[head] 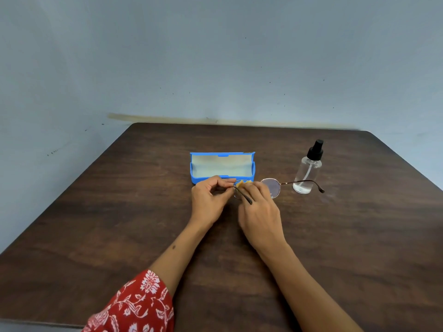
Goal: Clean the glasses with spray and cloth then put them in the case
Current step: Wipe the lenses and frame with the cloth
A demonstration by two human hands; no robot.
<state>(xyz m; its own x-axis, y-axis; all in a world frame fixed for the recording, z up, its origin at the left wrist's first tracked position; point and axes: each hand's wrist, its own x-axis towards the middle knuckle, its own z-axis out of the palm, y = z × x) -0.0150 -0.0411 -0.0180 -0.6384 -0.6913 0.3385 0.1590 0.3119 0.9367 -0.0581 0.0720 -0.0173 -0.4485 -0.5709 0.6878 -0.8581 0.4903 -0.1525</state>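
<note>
Thin metal-framed glasses with unfolded arms hang just above the table's middle. My left hand pinches the frame at its left end. A small yellow cloth is pressed onto the left lens by the fingers of my right hand, which hides most of that lens. The right lens is bare and its arm reaches out in front of the spray bottle. The blue case lies open just behind my hands, its pale lining showing and nothing inside.
The clear spray bottle with a black pump top stands upright to the right of the case. The dark wooden table ends at a grey-blue wall behind. A red patterned sleeve covers my left upper forearm.
</note>
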